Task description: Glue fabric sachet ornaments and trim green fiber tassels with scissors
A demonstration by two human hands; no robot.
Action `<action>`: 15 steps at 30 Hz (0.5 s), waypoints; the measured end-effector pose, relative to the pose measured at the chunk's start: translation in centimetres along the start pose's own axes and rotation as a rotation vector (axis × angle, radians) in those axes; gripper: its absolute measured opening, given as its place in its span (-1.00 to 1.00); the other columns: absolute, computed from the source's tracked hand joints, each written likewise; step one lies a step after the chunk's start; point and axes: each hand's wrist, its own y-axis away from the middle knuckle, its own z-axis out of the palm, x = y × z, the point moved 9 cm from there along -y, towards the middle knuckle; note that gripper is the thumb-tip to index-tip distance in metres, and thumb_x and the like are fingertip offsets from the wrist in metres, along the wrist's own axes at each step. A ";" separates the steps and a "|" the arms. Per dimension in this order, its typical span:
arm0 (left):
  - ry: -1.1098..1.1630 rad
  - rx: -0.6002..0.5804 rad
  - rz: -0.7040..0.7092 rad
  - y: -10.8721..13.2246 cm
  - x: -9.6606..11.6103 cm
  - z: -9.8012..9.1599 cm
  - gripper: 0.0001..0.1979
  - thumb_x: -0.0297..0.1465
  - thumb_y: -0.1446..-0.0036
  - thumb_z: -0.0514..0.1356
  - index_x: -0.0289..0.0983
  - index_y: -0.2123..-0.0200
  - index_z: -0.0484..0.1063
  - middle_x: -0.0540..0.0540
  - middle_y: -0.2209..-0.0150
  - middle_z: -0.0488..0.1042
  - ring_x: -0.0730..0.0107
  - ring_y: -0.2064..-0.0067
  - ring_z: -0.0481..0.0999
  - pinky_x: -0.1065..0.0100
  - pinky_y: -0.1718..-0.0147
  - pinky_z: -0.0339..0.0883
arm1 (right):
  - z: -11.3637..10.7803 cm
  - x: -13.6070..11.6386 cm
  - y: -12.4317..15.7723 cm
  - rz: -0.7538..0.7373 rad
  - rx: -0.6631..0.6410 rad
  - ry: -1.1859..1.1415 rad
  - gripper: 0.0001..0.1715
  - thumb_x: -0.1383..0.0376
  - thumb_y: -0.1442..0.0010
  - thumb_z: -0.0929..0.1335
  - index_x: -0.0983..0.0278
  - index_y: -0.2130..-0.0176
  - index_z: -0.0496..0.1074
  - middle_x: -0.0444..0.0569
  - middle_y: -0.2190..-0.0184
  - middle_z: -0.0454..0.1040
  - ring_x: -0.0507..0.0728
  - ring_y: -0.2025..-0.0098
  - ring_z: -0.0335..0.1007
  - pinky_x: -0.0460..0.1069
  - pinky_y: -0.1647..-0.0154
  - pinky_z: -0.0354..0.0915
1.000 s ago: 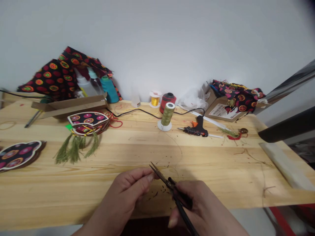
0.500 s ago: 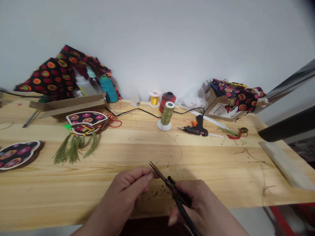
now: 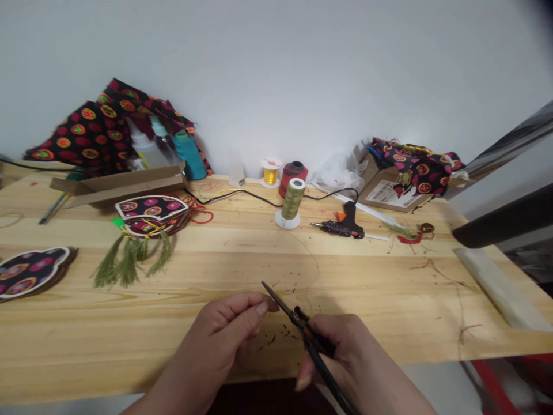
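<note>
So the scissors are in the right hand, its fingers wrapped round the black handles, blades pointing up and away over the front part of the table. I'd guess they're fairly light but stiff, with sharp tips, so the handles are the only sane place to grab. The left hand has thumb and finger pinched tight on a small dark piece poking out just beside the blades. Can't tell what it is. Probably weighs nothing, likely soft and easy to drop, so a pinch close to its end seems right. Dark scraps lie on the wood between the hands.

Compared with half a second ago, the blade tips have come together from a narrow gap, while both hands are pretty much in the same place.
</note>
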 end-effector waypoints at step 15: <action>0.232 0.288 0.082 -0.4 1.5 -2.5 -0.79 -0.27 0.14 0.37 -0.27 0.43 0.60 0.04 0.55 0.42 0.64 0.65 0.05 0.51 0.70 -0.10 | 1.5 -0.1 0.4 0.154 -0.145 -0.119 -0.83 0.42 -0.01 0.30 0.32 0.56 0.43 -0.19 0.62 0.41 -0.06 0.56 0.22 -0.17 0.62 -0.04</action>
